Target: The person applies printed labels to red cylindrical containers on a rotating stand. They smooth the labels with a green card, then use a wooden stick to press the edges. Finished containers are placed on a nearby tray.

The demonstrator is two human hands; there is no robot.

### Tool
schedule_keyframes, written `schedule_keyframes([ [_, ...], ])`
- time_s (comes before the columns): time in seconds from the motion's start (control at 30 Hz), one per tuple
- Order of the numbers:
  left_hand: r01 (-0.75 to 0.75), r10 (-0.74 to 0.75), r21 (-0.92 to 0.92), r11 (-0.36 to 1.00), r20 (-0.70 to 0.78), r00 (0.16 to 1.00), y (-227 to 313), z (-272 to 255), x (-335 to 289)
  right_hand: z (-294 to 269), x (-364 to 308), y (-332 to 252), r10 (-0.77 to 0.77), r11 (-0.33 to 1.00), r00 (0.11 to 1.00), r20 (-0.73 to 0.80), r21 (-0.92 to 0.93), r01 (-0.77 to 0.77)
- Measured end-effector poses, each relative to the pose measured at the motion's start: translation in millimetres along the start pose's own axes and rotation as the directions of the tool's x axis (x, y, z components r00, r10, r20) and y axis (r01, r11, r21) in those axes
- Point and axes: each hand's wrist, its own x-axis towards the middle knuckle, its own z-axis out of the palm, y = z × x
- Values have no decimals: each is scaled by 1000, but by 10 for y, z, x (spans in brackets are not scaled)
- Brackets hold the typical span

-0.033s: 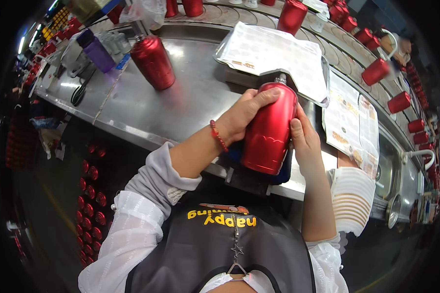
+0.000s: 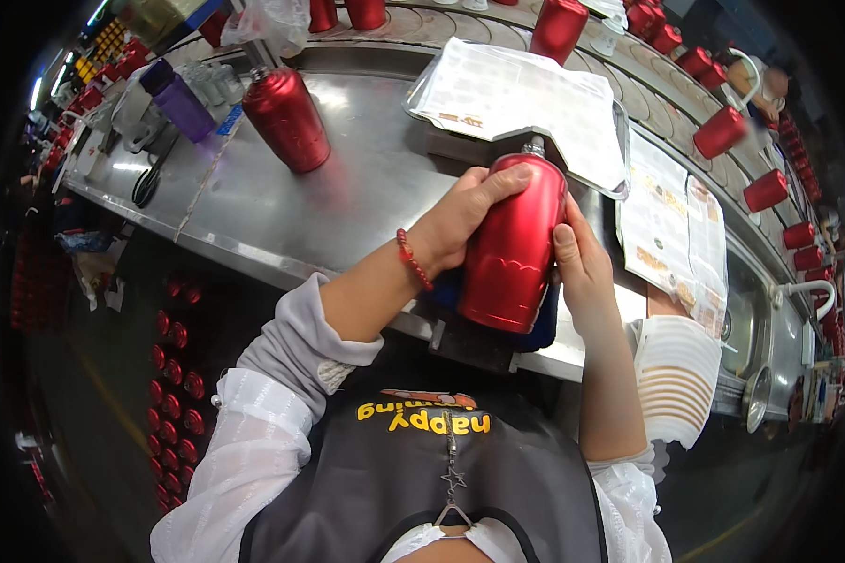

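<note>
A glossy red bottle [image 2: 509, 258] with a clear threaded neck lies tilted between my hands, its neck pointing away from me. My left hand [image 2: 462, 214] wraps its left side, the thumb lying across the shoulder. On the opposite side, the fingers and thumb of my right hand [image 2: 584, 267] press against the bottle. A dark blue cloth [image 2: 543, 330] shows beneath its near end. Just beyond the neck is a dark angular metal edge [image 2: 559, 155]. Farther left, another red bottle [image 2: 286, 120] stands on the metal table [image 2: 366, 188].
White sheets cover a tray [image 2: 521, 98] behind the bottle. To the right are printed sheets [image 2: 671, 220], stacked white foam pieces [image 2: 676, 380] and a sink [image 2: 746, 310]. A conveyor [image 2: 620, 80] carries red bottles along the back. A purple bottle [image 2: 180, 101] stands left; crated red bottles [image 2: 171, 405] sit below.
</note>
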Motion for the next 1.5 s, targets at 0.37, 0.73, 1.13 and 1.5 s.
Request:
schedule_keyframes([
  [0.37, 79, -51, -181, 980, 157, 986, 6, -79, 30, -57, -54, -69, -122, 973, 992, -26, -200, 114],
  [0.73, -35, 68, -178, 983, 178, 982, -60, -269, 191, -479, 327, -182, -129, 972, 982, 134, -180, 152],
  [1.13, -121, 117, 52, 991, 78, 990, -153, -353, 71, 149, 2447, 161, -236, 575, 596, 768, -384, 723],
  [1.5, -140, 134, 202, 969, 44, 990, -126, -352, 75, 178, 2479, 128, -74, 341, 736, 673, -677, 652],
])
